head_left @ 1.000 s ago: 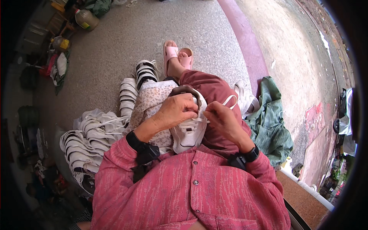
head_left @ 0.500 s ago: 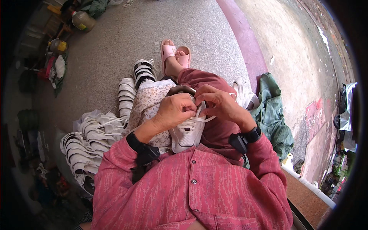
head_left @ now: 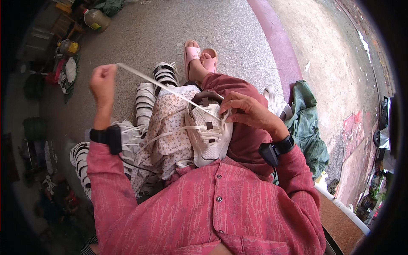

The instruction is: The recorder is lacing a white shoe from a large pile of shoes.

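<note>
A white sneaker (head_left: pixel 209 131) with a brown collar lining lies on my lap, its toe toward my body. Raised high to the left, my left hand (head_left: pixel 103 83) is closed on the end of a white shoelace (head_left: pixel 155 83). The lace runs taut from there down to the eyelets on the shoe's right side. My right hand (head_left: pixel 246 110) holds the sneaker by that side near its collar, thumb and fingers closed on the edge. Another length of lace hangs loose to the left over the flowered cloth (head_left: pixel 170 131) on my thigh.
Stacked white sneakers (head_left: pixel 144 104) stand on the floor to my left, with several more laced ones beside my left forearm. More white shoes (head_left: pixel 274 102) and a green cloth (head_left: pixel 304 123) lie on my right. Plastic jugs (head_left: pixel 95 20) stand far left.
My left hand has swung from the shoe up and far to the left, drawing the lace out taut. My right hand has stayed at the sneaker's side.
</note>
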### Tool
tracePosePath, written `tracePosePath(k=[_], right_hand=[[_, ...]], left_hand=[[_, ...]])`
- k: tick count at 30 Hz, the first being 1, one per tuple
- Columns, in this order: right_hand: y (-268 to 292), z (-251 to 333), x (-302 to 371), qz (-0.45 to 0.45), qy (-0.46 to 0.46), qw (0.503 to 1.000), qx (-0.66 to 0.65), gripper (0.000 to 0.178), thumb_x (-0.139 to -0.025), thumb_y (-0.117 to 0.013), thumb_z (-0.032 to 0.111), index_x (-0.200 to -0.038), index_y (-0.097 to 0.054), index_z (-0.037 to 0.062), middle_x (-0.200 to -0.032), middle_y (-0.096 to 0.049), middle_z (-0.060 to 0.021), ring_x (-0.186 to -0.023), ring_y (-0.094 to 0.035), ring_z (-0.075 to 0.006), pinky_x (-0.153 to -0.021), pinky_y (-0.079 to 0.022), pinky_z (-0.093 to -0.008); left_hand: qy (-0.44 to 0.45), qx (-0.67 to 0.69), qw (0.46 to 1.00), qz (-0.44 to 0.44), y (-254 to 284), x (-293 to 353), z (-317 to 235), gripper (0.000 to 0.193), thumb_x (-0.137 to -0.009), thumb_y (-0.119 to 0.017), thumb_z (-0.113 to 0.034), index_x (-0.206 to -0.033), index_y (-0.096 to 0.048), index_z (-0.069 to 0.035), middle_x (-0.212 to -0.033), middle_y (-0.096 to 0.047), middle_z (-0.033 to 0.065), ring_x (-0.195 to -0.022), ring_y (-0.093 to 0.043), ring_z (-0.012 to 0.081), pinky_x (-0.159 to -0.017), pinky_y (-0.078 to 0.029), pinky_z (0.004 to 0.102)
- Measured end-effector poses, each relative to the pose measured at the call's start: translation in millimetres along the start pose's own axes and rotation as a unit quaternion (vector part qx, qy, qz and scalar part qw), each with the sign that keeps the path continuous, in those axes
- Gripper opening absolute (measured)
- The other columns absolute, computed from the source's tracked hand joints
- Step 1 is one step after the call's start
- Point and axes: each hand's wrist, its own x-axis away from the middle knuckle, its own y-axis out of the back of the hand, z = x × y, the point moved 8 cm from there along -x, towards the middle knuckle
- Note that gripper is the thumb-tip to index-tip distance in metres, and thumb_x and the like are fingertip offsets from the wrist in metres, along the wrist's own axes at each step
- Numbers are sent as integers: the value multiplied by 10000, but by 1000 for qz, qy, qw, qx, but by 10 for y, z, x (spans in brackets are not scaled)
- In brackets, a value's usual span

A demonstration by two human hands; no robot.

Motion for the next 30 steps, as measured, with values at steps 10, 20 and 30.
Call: tracePosePath(k=[10,20,30], right_hand=[[-33,-126,421,-148,-158,956,-199,236,-883,-622,-30,-1112,-616,27,-1070,-604,-20,-911,-587,-76,-791,-480,-237],[-91,211,272,-136,-9,990,20,167,-797,-688,-37,-939,-648,43,-912,-590,-89,-836,-613,-226,-724,-486,-300],[-301,558,246,-175,119,891,402,295,-642,-661,77,-931,-603,78,-1025,-593,-72,-913,-583,-248,-774,-422,-372]], left_hand=[[25,132,947,293,-640,1277,-363,338,-848,-679,-9,-1179,-623,-56,-785,-569,-20,-736,-533,52,-654,-457,206],[-191,141,936,259,-794,1667,-1141,269,-802,-718,-18,-1064,-661,-47,-906,-592,32,-785,-575,137,-707,-483,261],[254,259,727,584,-873,2427,-675,290,-961,-624,-257,-1149,-637,-37,-731,-598,-2,-570,-533,48,-464,-403,193]])
